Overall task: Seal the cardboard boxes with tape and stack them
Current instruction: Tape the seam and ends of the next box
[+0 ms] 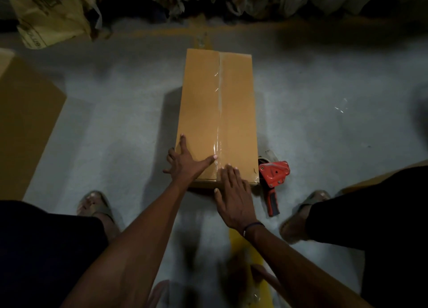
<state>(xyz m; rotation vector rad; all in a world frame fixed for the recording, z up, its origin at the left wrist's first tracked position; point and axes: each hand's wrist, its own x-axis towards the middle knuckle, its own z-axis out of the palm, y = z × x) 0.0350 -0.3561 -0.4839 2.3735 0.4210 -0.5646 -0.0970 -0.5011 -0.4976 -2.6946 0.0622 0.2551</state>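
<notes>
Head view: two hands on one taped box, one tape dispenser.

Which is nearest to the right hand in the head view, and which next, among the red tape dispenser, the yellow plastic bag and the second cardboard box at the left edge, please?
From the right hand:
1. Red tape dispenser, on the floor just to its right, beside the taped box.
2. Second cardboard box, far off at the left edge.
3. Yellow plastic bag, farthest, in the top-left corner.
</notes>
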